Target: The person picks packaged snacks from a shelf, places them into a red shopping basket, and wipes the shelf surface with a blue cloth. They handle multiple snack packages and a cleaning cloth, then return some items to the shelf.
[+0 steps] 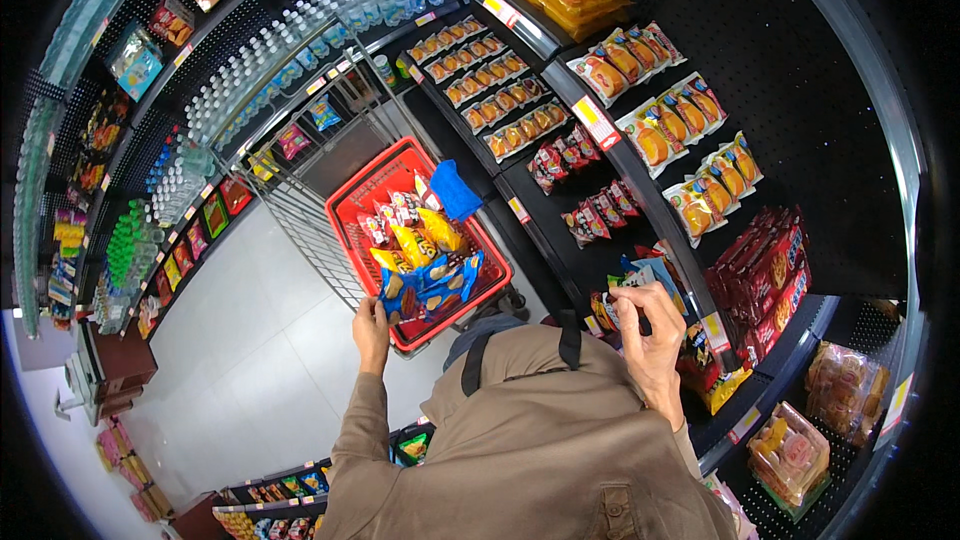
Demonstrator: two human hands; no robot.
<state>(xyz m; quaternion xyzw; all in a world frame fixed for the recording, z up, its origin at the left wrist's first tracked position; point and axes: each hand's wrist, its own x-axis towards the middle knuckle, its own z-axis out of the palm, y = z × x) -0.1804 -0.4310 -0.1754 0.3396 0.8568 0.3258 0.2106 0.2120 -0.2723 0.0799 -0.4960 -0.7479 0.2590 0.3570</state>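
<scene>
A red plastic shopping basket (495, 281) sits in a metal wire shopping cart (307, 240). Inside it lie blue snack bags (431, 289), yellow snack bags (415, 246) and white-and-red packets (397, 211); a blue cloth (455, 190) hangs over its rim. My left hand (371, 328) is at the basket's near left corner, touching the rim or a blue bag; its fingertips are partly hidden. My right hand (652, 330) is raised at the right shelf with thumb and fingers curled close together, near small snack packets (604, 309). Whether it pinches a packet cannot be told.
Black shelving with a price rail (592, 120) runs along the right, bearing wrapped bread packs (652, 135) and dark red packages (761, 277). Water bottles (300, 45) line the far shelves. Pale tiled floor (262, 360) lies left of the cart. Boxed pastries (791, 457) stand at lower right.
</scene>
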